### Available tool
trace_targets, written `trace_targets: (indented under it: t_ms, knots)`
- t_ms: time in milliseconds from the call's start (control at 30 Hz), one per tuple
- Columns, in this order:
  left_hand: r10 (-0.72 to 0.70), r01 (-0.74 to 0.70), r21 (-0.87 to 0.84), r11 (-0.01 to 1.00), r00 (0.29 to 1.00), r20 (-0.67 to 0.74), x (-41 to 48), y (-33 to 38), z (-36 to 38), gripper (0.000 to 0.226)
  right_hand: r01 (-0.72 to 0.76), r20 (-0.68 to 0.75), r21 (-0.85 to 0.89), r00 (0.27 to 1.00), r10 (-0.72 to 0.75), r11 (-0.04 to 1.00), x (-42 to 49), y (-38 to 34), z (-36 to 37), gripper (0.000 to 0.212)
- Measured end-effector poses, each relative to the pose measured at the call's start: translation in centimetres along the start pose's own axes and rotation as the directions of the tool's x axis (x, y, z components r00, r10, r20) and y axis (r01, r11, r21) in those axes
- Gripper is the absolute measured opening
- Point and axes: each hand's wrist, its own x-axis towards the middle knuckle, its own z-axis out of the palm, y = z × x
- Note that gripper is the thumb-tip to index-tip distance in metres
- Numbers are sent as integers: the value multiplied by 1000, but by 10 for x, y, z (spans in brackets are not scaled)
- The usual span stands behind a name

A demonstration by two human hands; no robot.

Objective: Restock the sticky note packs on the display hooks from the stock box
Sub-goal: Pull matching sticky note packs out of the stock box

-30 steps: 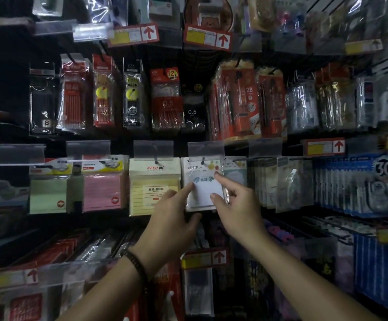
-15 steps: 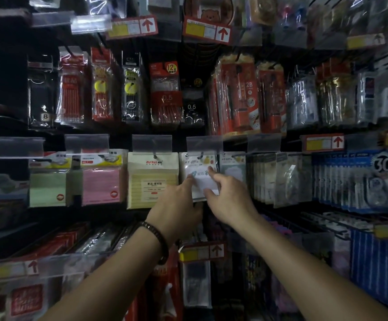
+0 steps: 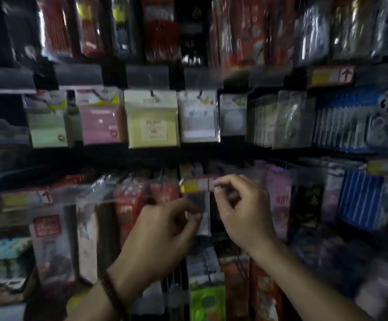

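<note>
The sticky-note row hangs full across the middle of the view: a green pack (image 3: 47,126) at 9 o'clock, then a pink pack (image 3: 100,121), a yellow pack (image 3: 151,119) and a white pack (image 3: 198,117) towards the centre, each on its own hook. Both hands sit below that row, at about 6 o'clock from the white pack, in front of the next tier down. The left hand (image 3: 160,230) and right hand (image 3: 241,212) have loosely curled fingers and seem to hold nothing, though blur hides the fingertips. The right hand's fingers lie just beside a red-and-yellow price tag (image 3: 196,186); whether they touch it I cannot tell. This looks like the gap between packs, so the next move calls for another pack from the stock box, which is out of view.
</note>
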Motion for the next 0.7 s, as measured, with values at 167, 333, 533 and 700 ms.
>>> trace_targets:
  t_ms: [167, 333, 533, 700]
  knots:
    - [-106, 101, 39, 994, 981, 162, -113, -68, 62, 21, -10, 54, 22, 999, 9, 1000, -131, 25, 10, 9]
    - [-277, 247, 126, 961, 827, 489, -226, -138, 142, 36, -494, 325, -3, 822, 468, 870, -277, 88, 40, 15]
    - [-397, 396, 175, 901, 593, 701, -300, -184, 233, 17, -739, 502, -462, 238, 831, 491, -434, 167, 79, 11]
    - [-409, 450, 185, 874, 474, 780, -329, -215, 309, 10, -635, 455, -694, -21, 890, 340, -513, 230, 100, 18]
